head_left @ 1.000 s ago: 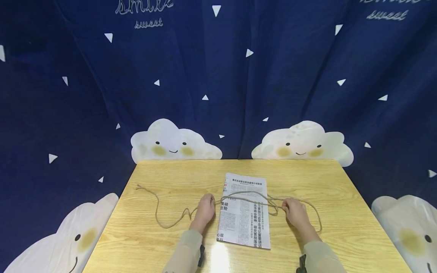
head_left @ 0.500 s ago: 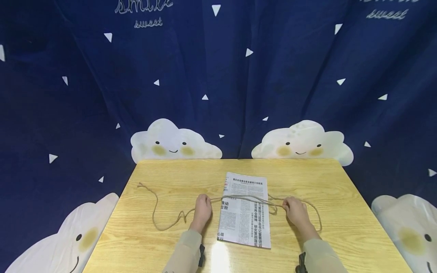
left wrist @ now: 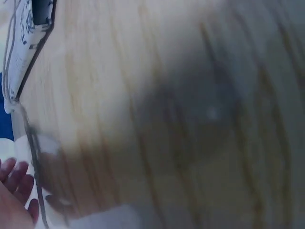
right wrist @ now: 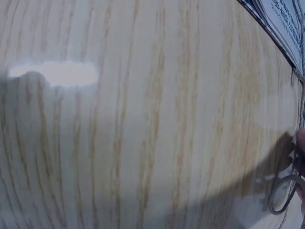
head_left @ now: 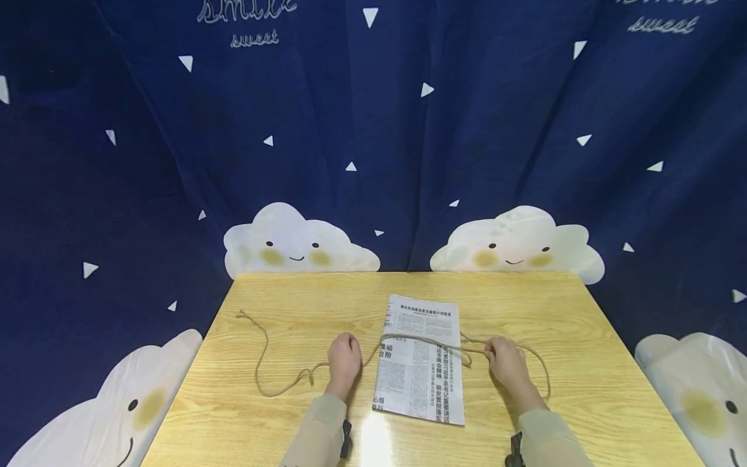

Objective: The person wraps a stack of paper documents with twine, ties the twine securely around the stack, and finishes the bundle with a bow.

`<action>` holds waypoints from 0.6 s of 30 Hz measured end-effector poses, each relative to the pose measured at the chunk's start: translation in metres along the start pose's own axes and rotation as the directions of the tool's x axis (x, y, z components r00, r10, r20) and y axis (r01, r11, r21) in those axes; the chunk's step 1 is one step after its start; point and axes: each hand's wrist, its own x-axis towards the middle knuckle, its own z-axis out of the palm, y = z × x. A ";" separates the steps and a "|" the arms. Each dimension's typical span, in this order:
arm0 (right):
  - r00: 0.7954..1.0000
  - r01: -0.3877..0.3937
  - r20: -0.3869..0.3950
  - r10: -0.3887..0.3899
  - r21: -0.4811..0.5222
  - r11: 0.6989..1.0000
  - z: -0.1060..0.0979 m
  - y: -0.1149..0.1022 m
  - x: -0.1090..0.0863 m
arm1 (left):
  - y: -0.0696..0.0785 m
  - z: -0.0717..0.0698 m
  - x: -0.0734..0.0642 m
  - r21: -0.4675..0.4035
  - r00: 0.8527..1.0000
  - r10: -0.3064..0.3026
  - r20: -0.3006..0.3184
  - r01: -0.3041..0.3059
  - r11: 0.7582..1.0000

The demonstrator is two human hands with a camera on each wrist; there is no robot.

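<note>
A folded newspaper (head_left: 417, 389) lies on the wooden table between my hands. Across its upper half runs a thin brown rope (head_left: 420, 338). My left hand (head_left: 345, 363) is beside the newspaper's left edge, over the rope. In the left wrist view its fingers (left wrist: 24, 183) are loosely bent, and the rope (left wrist: 34, 148) passes alongside them without being gripped. On the other side my right hand (head_left: 506, 364) pinches the rope near the newspaper's right edge. The right wrist view catches only the fingertips at its edge, with a rope loop (right wrist: 274, 198) below them.
The rope's left tail curves over the table (head_left: 303, 298) to a knotted end at the far left. Another length loops out to the right behind my right hand. A dark blue curtain (head_left: 385, 130) with white clouds hangs behind the table.
The rope strands over the newspaper have drawn together and flattened. My left hand has let the rope slacken and drop beside the newspaper. The newspaper has shifted slightly right; my right hand keeps its place.
</note>
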 end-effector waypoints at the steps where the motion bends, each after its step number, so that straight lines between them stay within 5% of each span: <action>1: 1.000 0.008 -0.011 -0.008 0.000 1.000 0.001 0.000 0.000 | 0.001 0.001 0.000 0.018 1.000 0.027 0.017 -0.027 0.999; 8: 0.994 0.109 -0.014 -0.109 0.043 0.993 0.009 -0.007 -0.002 | 0.017 0.012 -0.002 0.024 0.960 0.090 0.263 -0.100 0.995; 18: 0.995 0.098 -0.018 -0.097 0.016 0.995 0.019 -0.016 -0.002 | 0.024 0.020 -0.003 0.094 0.957 0.109 0.270 -0.139 0.986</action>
